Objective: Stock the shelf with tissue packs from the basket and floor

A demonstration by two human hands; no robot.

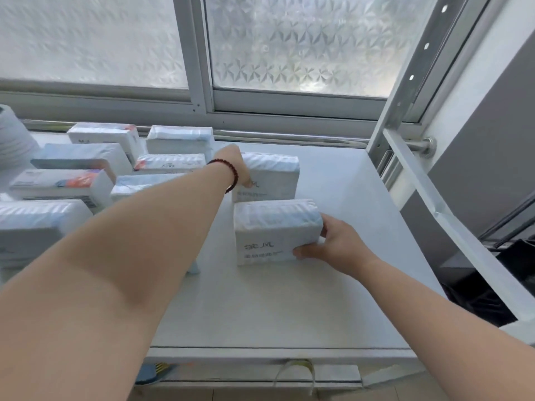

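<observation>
Two white tissue packs stand on edge on the white shelf (347, 285), one behind the other. My left hand (236, 166), with a dark bead bracelet at the wrist, grips the left end of the far pack (272, 178); its thumb lies on the pack's front face. My right hand (333, 244) grips the right end of the near pack (275, 230), thumb on the front and fingers behind it. Several more tissue packs (86, 166) stand in rows on the left half of the shelf.
A frosted sliding window (289, 44) runs behind the shelf. The metal shelf upright (405, 82) and a sloping rail (434, 192) bound the right side. A rolled white item (11, 140) sits at the far left. A lower shelf edge (260, 377) shows below.
</observation>
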